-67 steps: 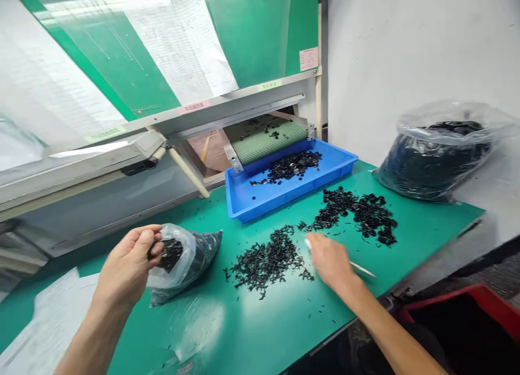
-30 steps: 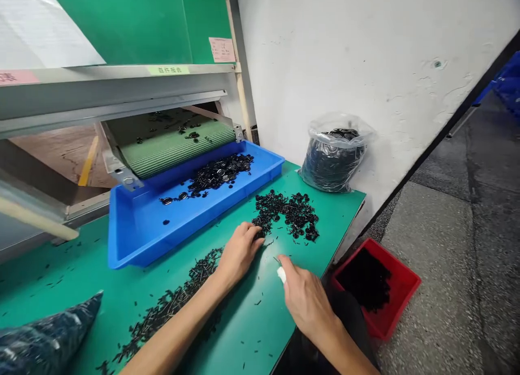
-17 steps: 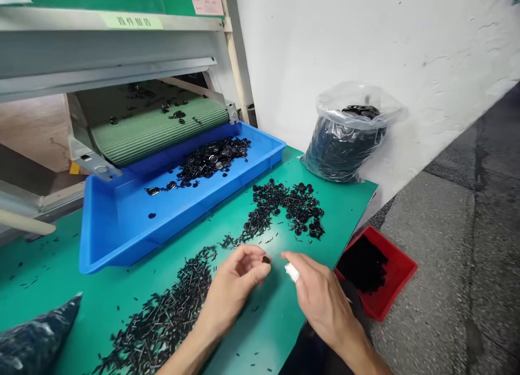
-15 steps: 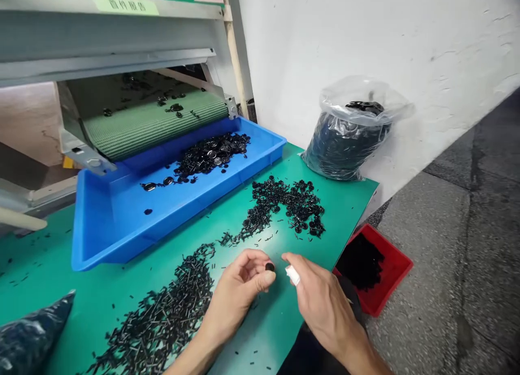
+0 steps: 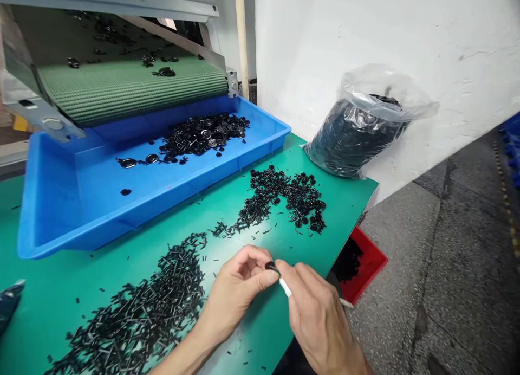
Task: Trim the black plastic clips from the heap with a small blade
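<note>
My left hand (image 5: 239,288) pinches a small round black part (image 5: 270,265) between thumb and fingers, just above the green table (image 5: 260,331). My right hand (image 5: 317,315) grips a thin white-tipped stick tool (image 5: 285,286) whose tip touches that part. A heap of black stick-like scraps (image 5: 142,310) lies to the left of my hands. A pile of small black round parts (image 5: 288,199) lies beyond them on the table.
A blue tray (image 5: 52,223) with black parts sits under a green ribbed conveyor belt (image 5: 130,88) at the back left. A clear plastic bag of black parts (image 5: 357,134) leans against the white wall. A red bin (image 5: 365,264) stands on the floor below the table's right edge.
My left hand left the small bag at the left, picked a black part from the pile and drew it toward me. My right hand brought the stick's tip onto the part.
</note>
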### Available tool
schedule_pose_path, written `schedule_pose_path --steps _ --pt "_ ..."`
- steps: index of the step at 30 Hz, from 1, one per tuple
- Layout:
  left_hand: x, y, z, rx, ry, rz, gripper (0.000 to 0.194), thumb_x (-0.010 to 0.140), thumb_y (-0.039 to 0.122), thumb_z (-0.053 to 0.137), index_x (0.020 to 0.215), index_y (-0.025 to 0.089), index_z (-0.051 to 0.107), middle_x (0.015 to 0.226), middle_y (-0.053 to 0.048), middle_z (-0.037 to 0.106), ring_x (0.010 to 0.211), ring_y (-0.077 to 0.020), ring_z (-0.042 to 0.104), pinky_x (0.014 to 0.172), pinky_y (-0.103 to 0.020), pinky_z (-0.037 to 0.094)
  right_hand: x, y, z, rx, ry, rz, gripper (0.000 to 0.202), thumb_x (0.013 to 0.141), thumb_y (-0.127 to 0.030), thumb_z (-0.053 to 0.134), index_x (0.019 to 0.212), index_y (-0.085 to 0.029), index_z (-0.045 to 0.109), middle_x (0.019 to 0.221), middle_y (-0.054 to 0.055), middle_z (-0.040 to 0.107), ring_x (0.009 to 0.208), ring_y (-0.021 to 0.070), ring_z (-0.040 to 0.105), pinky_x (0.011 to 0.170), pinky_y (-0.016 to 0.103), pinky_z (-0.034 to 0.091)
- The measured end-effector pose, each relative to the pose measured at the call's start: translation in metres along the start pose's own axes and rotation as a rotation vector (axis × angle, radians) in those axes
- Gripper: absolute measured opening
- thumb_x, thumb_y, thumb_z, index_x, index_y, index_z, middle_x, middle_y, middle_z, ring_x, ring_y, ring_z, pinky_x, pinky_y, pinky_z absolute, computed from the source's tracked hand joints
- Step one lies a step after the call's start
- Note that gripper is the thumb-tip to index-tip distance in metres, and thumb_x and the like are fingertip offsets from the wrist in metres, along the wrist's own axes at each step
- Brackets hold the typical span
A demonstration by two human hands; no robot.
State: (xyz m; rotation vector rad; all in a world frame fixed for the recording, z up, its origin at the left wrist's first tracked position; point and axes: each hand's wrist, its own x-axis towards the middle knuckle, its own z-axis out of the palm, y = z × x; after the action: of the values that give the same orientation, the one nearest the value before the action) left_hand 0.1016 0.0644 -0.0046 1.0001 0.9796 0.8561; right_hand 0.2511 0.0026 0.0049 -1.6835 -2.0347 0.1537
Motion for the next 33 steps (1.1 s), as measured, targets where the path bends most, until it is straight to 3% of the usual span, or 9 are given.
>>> schedule_pose_path --steps 11,16,23,26,33 --pt "0.0 -0.004 0.005 0.037 0.113 0.072 0.016 0.072 0.031 0.078 0.077 0.022 0.065 0.079 0.001 0.062 0.072 -0.0151 0.056 0.065 -0.027 0.048 0.003 -0.008 0.013 -0.025 0.103 0.032 0.036 0.095 -0.007 0.032 0.111 -0.014 0.064 0.078 0.009 0.067 0.069 0.0208 0.066 0.063 0.03 0.051" --pt "-0.001 -0.004 0.004 0.014 0.098 0.076 0.017 0.07 0.028 0.079 0.073 0.021 0.064 0.079 0.001 0.062 0.073 -0.0149 0.056 0.066 -0.026 0.048 0.003 -0.006 0.011 0.101 0.035 0.061 0.043 0.092 -0.004 0.032 0.121 -0.016 0.061 0.086 0.008 0.068 0.077 0.0208 0.068 0.067 0.031 0.054" --pt "0.0 -0.003 0.005 0.069 0.138 0.102 0.017 0.07 0.029 0.078 0.072 0.022 0.063 0.081 0.0 0.062 0.074 -0.0162 0.057 0.066 -0.027 0.05 0.002 -0.01 0.014 0.019 0.062 0.066 0.041 0.091 -0.004 0.033 0.121 -0.012 0.06 0.084 0.01 0.068 0.074 0.0225 0.067 0.066 0.032 0.052" --pt "0.0 -0.004 0.003 0.152 0.116 0.118 0.015 0.072 0.032 0.076 0.074 0.022 0.064 0.084 -0.001 0.064 0.076 -0.0181 0.059 0.068 -0.029 0.051 0.004 -0.008 0.009 0.07 -0.009 0.104 0.038 0.09 -0.004 0.033 0.11 -0.016 0.063 0.085 0.008 0.069 0.074 0.0217 0.066 0.066 0.03 0.048" --pt "-0.001 -0.005 0.004 0.316 0.096 0.14 0.015 0.079 0.037 0.068 0.083 0.023 0.067 0.083 -0.002 0.066 0.072 -0.0187 0.06 0.065 -0.03 0.051 0.018 0.012 -0.01 0.242 -0.335 0.235 0.028 0.086 -0.007 0.042 0.088 -0.026 0.062 0.069 -0.004 0.063 0.068 0.0145 0.057 0.062 0.021 0.036"
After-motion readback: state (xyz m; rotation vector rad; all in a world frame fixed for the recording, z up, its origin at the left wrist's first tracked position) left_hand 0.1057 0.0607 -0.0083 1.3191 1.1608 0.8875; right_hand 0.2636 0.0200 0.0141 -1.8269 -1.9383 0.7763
